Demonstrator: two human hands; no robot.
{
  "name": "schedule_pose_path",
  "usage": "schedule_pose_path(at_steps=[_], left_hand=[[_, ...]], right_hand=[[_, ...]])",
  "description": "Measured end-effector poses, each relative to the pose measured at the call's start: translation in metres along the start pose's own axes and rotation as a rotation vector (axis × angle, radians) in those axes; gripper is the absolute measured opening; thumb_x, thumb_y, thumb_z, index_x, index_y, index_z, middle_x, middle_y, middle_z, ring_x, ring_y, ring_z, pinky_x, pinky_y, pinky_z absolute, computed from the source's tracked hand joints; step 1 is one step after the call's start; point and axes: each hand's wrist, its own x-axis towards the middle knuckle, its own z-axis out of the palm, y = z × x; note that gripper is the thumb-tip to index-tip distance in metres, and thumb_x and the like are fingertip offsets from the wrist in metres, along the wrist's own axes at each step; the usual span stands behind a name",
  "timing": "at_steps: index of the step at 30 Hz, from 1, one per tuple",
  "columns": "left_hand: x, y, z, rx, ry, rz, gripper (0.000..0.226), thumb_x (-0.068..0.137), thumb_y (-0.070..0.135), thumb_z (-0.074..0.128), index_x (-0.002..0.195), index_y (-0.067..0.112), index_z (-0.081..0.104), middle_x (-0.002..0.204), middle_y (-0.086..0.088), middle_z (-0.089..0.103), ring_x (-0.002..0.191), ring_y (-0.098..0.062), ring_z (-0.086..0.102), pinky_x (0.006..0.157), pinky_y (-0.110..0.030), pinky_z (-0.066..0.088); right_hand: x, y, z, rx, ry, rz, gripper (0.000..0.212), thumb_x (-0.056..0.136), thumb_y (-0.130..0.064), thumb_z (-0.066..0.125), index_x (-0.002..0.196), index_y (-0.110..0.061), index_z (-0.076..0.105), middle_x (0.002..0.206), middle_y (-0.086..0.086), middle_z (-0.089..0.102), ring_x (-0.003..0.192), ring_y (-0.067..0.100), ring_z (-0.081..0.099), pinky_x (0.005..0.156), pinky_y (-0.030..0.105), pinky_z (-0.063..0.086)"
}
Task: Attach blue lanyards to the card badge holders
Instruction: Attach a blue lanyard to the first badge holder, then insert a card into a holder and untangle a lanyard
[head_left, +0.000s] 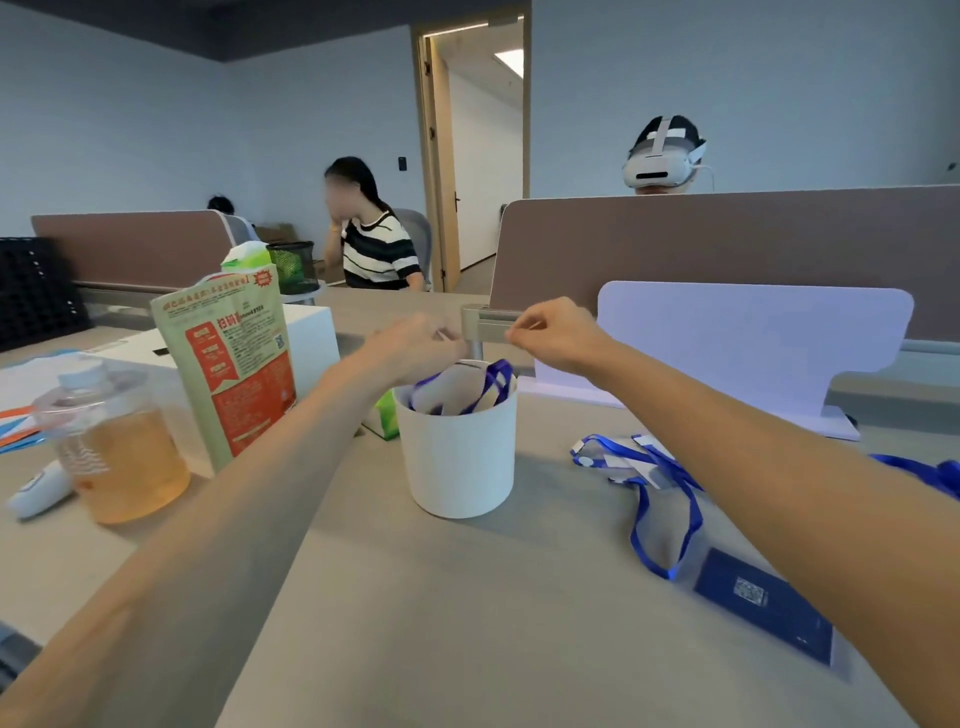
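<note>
White cylindrical cup (460, 457), centre of grey counter (467, 623): holds blue lanyards (496, 382) and pale card badge holders (441, 389). Left hand (415, 340) and right hand (553, 335) are above its 12 o'clock rim. Right fingers are curled with thumb and forefinger tips together; left fingers are curled and blurred. Cannot tell what they pinch, if anything. Loose lanyard heap (639, 467) lies at the cup's 3 o'clock, dark blue booklet (763, 605) at 4 o'clock.

Amber-filled jar (119, 457) beside a green pouch (228, 364); blue booklet (763, 608) well apart.
</note>
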Motion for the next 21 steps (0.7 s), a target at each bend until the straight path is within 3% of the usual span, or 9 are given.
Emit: schedule_pose_path(at_steps=[4,7,9,14,18,21], left_hand=[[-0.017,0.021,0.011,-0.254,0.187,0.103,0.02,0.091,0.035,0.048,0.098,0.031,0.067,0.095,0.015,0.065,0.108,-0.019,0.059,0.101,-0.044,0.043],[-0.045,0.058,0.03,-0.557,0.236,0.19,0.024,0.094,0.014,0.043,0.09,0.024,0.065,0.091,0.003,0.07,0.079,-0.008,0.063,0.08,-0.02,0.048],[-0.066,0.081,0.052,-0.657,0.217,0.235,0.028,0.093,0.007,0.041,0.088,0.022,0.064,0.085,0.003,0.069,0.068,-0.005,0.059,0.068,-0.013,0.045],[-0.095,0.125,0.125,-0.774,0.059,0.221,0.029,0.095,0.006,0.039,0.092,0.018,0.065,0.083,0.007,0.068,0.07,-0.007,0.061,0.066,-0.013,0.048],[-0.104,0.157,0.176,-0.78,-0.064,0.233,0.036,0.093,0.001,0.038,0.089,0.025,0.064,0.09,0.004,0.071,0.08,-0.009,0.063,0.077,-0.022,0.048],[-0.105,0.172,0.206,-0.527,-0.273,0.393,0.041,0.089,-0.001,0.041,0.116,0.022,0.061,0.116,0.007,0.064,0.108,-0.011,0.058,0.088,-0.019,0.044]], right_hand=[[-0.027,0.013,-0.019,0.128,0.195,-0.026,0.02,0.092,-0.021,0.058,0.108,-0.016,0.069,0.104,-0.002,0.067,0.098,0.012,0.06,0.08,0.02,0.044],[-0.062,0.026,-0.032,0.187,0.271,-0.048,0.02,0.092,-0.021,0.058,0.109,-0.018,0.068,0.097,-0.006,0.065,0.084,0.005,0.058,0.069,0.012,0.042],[-0.089,0.042,-0.041,0.226,0.325,-0.024,0.018,0.091,-0.021,0.058,0.106,-0.02,0.069,0.09,-0.008,0.065,0.077,0.005,0.057,0.068,0.014,0.044],[-0.15,0.094,-0.058,0.306,0.454,0.131,0.016,0.093,-0.018,0.057,0.104,-0.023,0.067,0.091,-0.009,0.066,0.086,0.011,0.063,0.077,0.023,0.05],[-0.187,0.133,-0.069,0.342,0.494,0.23,0.02,0.095,-0.014,0.054,0.111,-0.018,0.065,0.102,0.0,0.066,0.087,0.007,0.06,0.068,0.004,0.044],[-0.212,0.16,-0.075,0.228,0.462,0.274,0.025,0.094,-0.005,0.049,0.112,-0.014,0.064,0.1,0.0,0.068,0.087,0.004,0.06,0.067,0.001,0.042]])
